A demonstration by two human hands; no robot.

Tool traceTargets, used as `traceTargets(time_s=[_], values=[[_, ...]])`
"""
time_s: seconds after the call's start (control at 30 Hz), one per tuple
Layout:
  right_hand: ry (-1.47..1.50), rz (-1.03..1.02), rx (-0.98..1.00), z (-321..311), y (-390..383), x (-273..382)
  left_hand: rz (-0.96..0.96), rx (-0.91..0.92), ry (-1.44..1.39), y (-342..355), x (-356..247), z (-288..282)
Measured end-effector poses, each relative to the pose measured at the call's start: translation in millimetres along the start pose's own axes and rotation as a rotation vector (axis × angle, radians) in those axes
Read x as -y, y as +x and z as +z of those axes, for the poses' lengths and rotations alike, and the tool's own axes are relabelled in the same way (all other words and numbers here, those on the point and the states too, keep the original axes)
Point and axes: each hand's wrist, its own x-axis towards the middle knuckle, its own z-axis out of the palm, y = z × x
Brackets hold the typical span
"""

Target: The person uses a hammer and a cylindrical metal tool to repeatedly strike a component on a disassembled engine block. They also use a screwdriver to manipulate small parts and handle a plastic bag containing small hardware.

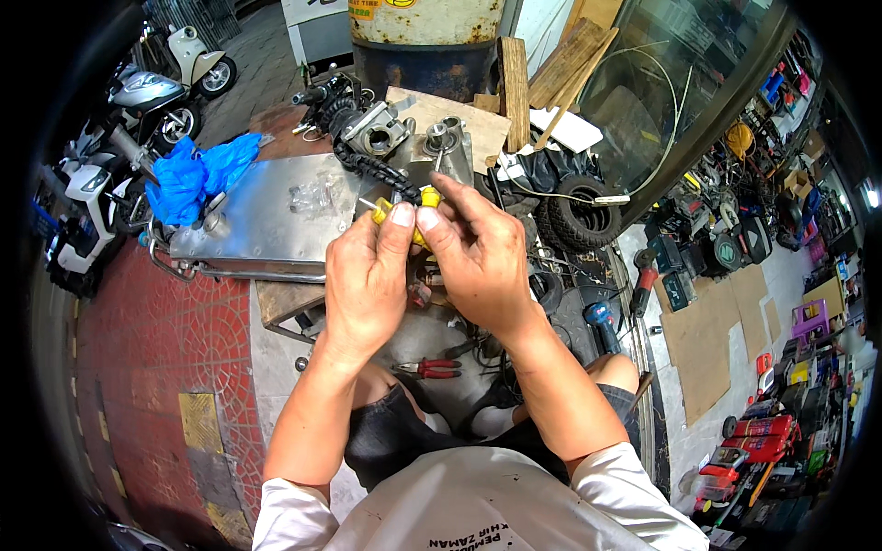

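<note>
At centre, L hand (366, 275) & R hand (487, 253) are pinching yellow parts (429, 196) close together, prob. for steadier control, near black cable (372, 168).

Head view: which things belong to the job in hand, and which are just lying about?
Seemingly in use:
yellow pieces, pinched in the left hand and right hand
black sheathed cable, just beyond them

Apparently lying about:
red-handled pliers
blue plastic bag
tyres
blue power tool
</note>
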Motion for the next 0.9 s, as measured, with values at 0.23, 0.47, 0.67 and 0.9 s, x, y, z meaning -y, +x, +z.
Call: traceTargets(time_s=[0.23, 0.47, 0.67, 0.9], values=[[0.011, 0.017, 0.138, -18, -5, 4, 0.113, 0.123, 0.359, 5, -22, -8], [0.140, 0.124, 0.235, -22, -6, -3, 0.114, 0.101, 0.409, 13, -17, -10], [0.201, 0.215, 0.173, -20, -19, -2, -0.025, 0.122, -0.067, 19, 13, -4], [0.360, 0.325, 0.061, -49, -44, -15, -0.509, 0.211, -0.555, 12, 47, -21]])
